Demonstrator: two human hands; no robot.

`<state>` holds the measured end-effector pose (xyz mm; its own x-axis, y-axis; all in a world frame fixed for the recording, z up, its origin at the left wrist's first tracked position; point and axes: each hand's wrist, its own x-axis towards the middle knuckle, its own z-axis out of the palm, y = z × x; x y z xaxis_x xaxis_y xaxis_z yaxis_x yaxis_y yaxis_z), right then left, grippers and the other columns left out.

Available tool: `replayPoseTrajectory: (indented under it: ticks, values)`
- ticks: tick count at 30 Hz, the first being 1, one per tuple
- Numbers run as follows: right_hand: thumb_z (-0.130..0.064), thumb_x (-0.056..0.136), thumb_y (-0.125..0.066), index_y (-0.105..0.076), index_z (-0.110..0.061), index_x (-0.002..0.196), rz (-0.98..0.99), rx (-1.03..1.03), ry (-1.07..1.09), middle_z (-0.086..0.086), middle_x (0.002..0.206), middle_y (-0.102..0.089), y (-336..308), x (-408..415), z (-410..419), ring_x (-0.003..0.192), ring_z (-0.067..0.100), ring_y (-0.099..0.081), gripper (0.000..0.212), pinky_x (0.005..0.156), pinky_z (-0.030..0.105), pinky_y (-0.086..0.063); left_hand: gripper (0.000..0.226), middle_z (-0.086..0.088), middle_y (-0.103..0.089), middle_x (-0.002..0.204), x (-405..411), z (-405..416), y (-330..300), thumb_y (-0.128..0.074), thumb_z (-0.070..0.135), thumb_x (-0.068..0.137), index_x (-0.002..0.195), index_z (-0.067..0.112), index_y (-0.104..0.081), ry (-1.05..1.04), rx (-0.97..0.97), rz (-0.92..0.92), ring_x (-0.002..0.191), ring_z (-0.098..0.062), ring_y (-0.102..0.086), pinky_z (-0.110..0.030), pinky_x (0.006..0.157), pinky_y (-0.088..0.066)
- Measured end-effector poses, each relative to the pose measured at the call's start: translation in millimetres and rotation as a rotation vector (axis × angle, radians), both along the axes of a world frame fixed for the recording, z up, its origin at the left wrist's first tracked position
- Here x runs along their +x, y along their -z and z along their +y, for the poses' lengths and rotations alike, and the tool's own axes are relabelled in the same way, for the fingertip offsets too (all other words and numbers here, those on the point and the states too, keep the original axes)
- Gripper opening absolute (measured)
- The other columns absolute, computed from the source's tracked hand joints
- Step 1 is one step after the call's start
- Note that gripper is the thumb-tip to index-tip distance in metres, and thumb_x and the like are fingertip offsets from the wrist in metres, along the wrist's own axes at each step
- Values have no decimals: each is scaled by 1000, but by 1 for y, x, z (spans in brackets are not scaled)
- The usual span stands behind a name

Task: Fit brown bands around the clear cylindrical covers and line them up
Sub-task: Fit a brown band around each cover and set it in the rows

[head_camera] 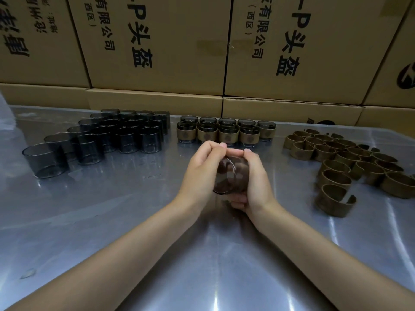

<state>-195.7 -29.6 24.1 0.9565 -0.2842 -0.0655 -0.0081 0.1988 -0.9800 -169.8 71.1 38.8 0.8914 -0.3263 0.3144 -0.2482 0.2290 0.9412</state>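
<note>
Left hand (pixel 202 173) and right hand (pixel 253 182) both curled round one clear cover (pixel 229 176) above mid-bench (pixel 112 221); bare covers (pixel 116 135) far-left, banded covers (pixel 226 131) along far edge, loose bands (pixel 350 162) right; near edge open

Single head-worn view, wide-angle, looking forward and down over a shiny metal table (pixel 112 221). Close to both forearms, which reach in from the bottom edge and meet near the centre. Faces a wall of printed cardboard cartons (pixel 157 52) behind the table's far edge. Edges visibly bowed.
</note>
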Motion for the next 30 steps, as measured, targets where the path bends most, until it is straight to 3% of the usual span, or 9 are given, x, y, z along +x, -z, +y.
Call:
replayPoseTrajectory:
  ticks: [2, 4, 8, 11, 14, 20, 22, 25, 30]
  values:
    - [-57, 94, -37, -64, -18, 85, -14, 7, -15, -1, 58, -59, -1, 1, -1, 34, 8, -41, 48, 34, 16, -24, 23, -5, -74, 104, 9, 4, 3, -46, 32, 99, 93, 20, -65, 41, -31, 86, 102, -27, -68, -45, 89, -53]
    - [-58, 94, -40, -61, -17, 86, -16, 19, -33, -2, 58, -58, -3, 2, -5, 36, 9, -41, 47, 38, 19, -28, 30, -2, -73, 107, 18, 12, 8, -42, 38, 99, 104, 19, -64, 38, -6, 192, 101, -24, -67, -39, 90, -50]
    - [-47, 94, -49, -56, -22, 120, -11, 74, -124, -4, 90, -69, -9, 2, -23, 67, 9, -65, 36, 52, 22, -45, 51, 6, -68, 115, 27, 24, 10, -41, 61, 88, 118, 26, -62, 113, 126, 287, 90, -19, -70, -30, 73, -52]
    - [-34, 93, -54, -56, -31, 124, -51, 39, -161, -4, 106, -68, -10, 2, -36, 85, 12, -66, 31, 64, 26, -49, 69, 6, -67, 116, 27, 25, 7, -48, 76, 63, 116, 35, -59, 179, 281, 245, 85, -20, -74, -24, 66, -57]
    - [-19, 83, -60, -58, -39, 125, -95, 35, -245, -5, 117, -68, -8, 2, -44, 101, 14, -68, 46, 78, 31, -51, 82, 1, -67, 117, 29, 25, 8, -55, 81, 52, 122, 38, -53, 204, 321, 237, 85, -23, -74, -23, 66, -58]
    - [-3, 68, -66, -60, -40, 126, -116, 30, -398, 2, 138, -53, -5, 3, -49, 125, 20, -55, 69, 93, 34, -48, 78, 4, -72, 110, 32, 26, 13, -63, 75, 56, 122, 32, -60, 192, 327, 188, 85, -20, -74, -21, 69, -57]
    - [-8, 72, -65, -56, -36, 130, -104, 59, -402, 2, 135, -57, -6, 3, -49, 122, 19, -58, 65, 90, 34, -50, 73, 6, -72, 112, 32, 28, 17, -69, 62, 63, 127, 28, -58, 199, 268, 184, 90, -19, -73, -20, 74, -57]
    - [-33, 76, -72, -52, -26, 135, -46, 48, -374, 1, 132, -62, -6, 6, -49, 116, 18, -63, 63, 89, 35, -50, 65, 6, -68, 121, 34, 35, 20, -73, 40, 69, 131, 31, -56, 247, 149, 187, 104, -16, -69, -21, 81, -55]
    - [-74, 64, -53, -60, -25, 123, 95, -104, -357, -3, 115, -69, -10, 9, -44, 90, 14, -72, 78, 64, 27, -55, 64, 7, -61, 131, 36, 38, 23, -73, 13, 72, 131, 33, -56, 336, 47, 144, 116, -11, -62, -22, 84, -54]
